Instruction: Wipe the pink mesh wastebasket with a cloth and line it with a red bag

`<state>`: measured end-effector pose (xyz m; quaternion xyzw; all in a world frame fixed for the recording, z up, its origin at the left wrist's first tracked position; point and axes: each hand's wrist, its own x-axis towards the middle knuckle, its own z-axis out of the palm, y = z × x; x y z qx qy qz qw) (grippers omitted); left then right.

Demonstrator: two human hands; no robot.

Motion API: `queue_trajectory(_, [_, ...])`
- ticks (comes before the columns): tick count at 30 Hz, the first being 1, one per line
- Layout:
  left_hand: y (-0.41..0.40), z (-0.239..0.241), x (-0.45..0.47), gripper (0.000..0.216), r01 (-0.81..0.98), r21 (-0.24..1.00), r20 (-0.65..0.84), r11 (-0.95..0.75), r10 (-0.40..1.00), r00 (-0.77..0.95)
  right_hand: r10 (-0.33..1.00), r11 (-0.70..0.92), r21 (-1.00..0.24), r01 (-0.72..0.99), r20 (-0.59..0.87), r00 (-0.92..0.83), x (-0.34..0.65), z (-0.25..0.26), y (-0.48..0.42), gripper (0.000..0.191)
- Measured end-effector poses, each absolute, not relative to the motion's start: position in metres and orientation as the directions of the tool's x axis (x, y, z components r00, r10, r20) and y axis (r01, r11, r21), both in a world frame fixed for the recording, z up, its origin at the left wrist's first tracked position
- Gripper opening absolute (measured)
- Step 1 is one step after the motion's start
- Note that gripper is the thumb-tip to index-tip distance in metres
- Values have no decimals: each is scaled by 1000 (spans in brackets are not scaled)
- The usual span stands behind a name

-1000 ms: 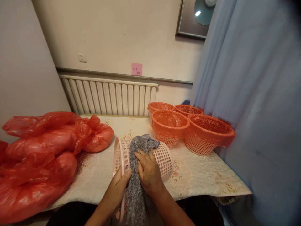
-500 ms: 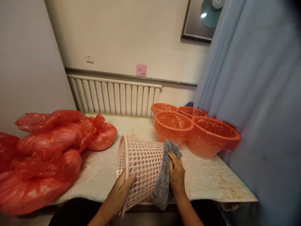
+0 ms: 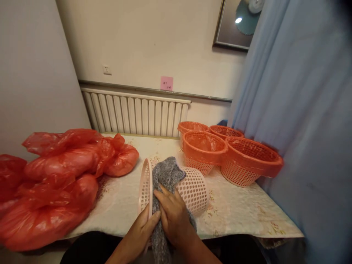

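Note:
A pale pink plastic wastebasket (image 3: 194,189) with a holed wall lies on its side over the front of the table, its mouth facing left. My left hand (image 3: 140,229) grips its rim, thumb outside and fingers reaching inside the mouth. Draped across the basket's side near the rim is a grey cloth (image 3: 167,172). My right hand (image 3: 174,212) presses and holds the cloth against the wall, close beside my left thumb. Part of the cloth hangs down below the hands.
Several wastebaskets lined with red bags (image 3: 205,145) stand at the back right, beside a blue curtain (image 3: 291,110). Full red plastic bags (image 3: 66,161) are heaped on the left. A patterned cloth covers the table (image 3: 233,216). A radiator (image 3: 137,113) runs along the wall behind.
My right hand has slid the grey cloth left along the basket, from its base end to near the rim. My left hand keeps its grip on the rim.

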<state>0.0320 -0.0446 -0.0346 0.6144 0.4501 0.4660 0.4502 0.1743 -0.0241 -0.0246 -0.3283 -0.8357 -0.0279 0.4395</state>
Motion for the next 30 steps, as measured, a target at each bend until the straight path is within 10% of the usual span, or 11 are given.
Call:
queue_trajectory(20, [-56,-85,21,48,101,994,14,-35,979,201,678,433,-485,759,731,80,280,-75,62,37])
queue_trajectory(30, [-49,-28,33,55,-14,1000,9,-7,993,121,658,426,-515,744,741,136,280,-89,46,38])
